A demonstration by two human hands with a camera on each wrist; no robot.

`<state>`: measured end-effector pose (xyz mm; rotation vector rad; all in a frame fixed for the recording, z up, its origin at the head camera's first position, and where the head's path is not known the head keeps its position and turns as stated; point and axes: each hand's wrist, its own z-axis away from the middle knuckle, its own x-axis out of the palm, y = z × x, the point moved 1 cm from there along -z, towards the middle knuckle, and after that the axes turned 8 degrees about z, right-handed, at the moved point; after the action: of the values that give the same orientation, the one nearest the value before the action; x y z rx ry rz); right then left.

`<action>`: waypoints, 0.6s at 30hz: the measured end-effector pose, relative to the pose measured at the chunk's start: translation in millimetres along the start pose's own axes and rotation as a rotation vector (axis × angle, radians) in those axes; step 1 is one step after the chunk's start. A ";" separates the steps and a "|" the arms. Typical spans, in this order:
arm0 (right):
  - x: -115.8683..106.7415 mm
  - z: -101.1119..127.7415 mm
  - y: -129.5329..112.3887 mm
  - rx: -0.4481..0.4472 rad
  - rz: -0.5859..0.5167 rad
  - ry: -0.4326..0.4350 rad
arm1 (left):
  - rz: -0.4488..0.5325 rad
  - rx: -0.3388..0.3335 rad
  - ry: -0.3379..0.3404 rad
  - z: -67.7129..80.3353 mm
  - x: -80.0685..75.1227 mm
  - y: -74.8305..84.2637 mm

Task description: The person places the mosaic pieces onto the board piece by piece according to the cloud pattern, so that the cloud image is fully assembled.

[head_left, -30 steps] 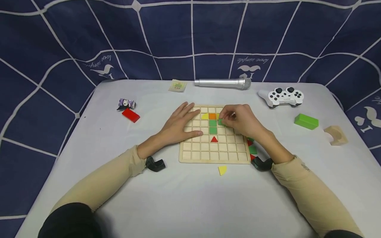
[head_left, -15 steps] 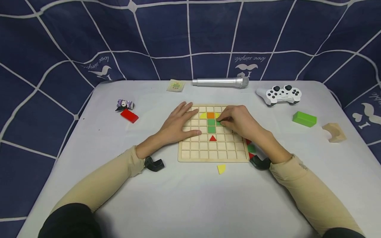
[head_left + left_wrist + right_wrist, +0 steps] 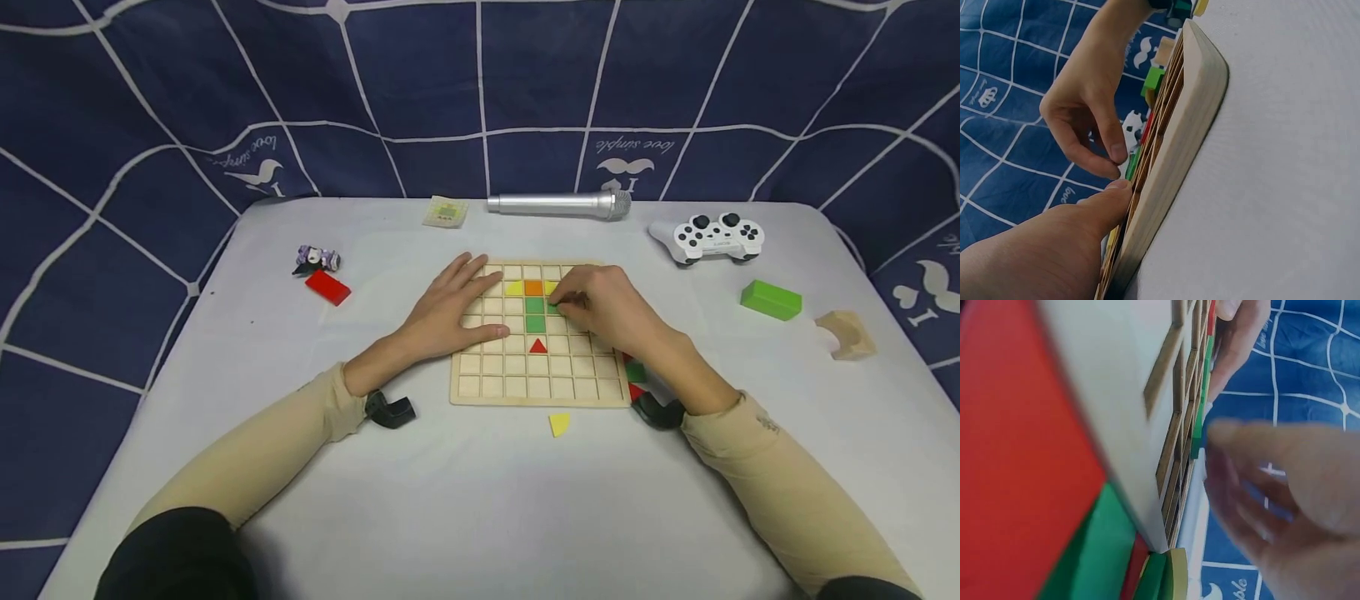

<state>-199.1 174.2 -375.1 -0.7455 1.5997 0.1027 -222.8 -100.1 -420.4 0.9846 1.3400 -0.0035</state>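
Setting a green tile into the wooden grid board

Our left hand point(image 3: 450, 312) lay flat and open-fingered on the pale wooden grid board point(image 3: 538, 387), as we judged to steady it, while our right hand point(image 3: 603, 307) pinched a small green square tile point(image 3: 552, 307) at a cell beside the green column, just under the yellow piece. Our fingers hid most of that tile; the right wrist view was blurred, and loose pieces lay half covered under our right forearm on the worktop.
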 end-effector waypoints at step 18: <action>-26.6 8.8 14.3 0.075 -0.020 -0.102 | 0.018 -0.003 0.003 -0.9 1.4 0.2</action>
<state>-199.3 200.2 -357.4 -0.6872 1.4911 0.0643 -223.0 -98.7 -421.3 0.9950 1.3336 0.0136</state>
